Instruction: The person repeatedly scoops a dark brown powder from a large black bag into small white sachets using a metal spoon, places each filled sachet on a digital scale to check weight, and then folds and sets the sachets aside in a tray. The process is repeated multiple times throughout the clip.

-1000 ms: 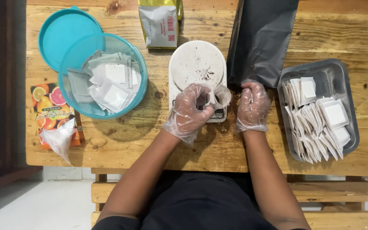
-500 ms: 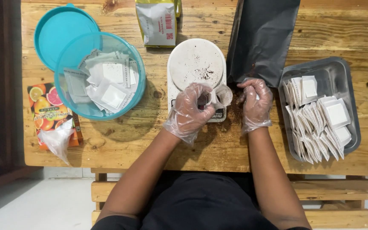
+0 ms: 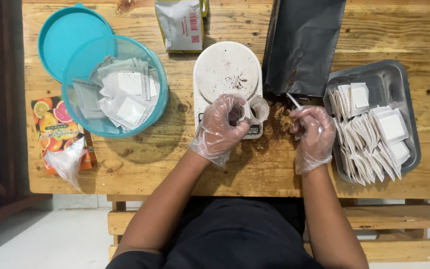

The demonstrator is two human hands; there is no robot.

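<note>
while the left hand (image 3: 218, 130) pinches a small white sachet (image 3: 256, 109) open over the scale (image 3: 227, 74), the right hand (image 3: 312, 137) grips a thin scoop (image 3: 294, 102) beside the black bag (image 3: 304, 45); filling looks underway, and the next scoop needs a steady tip into the sachet's mouth.

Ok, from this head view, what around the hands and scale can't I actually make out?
- Scale display: covered by the left hand.
- Small filter bag: contents hidden by the left hand's grip.
- Thin tool in the right hand: its lower end is hidden in the glove.
- Black pouch: top cut off by the upper edge.
</note>
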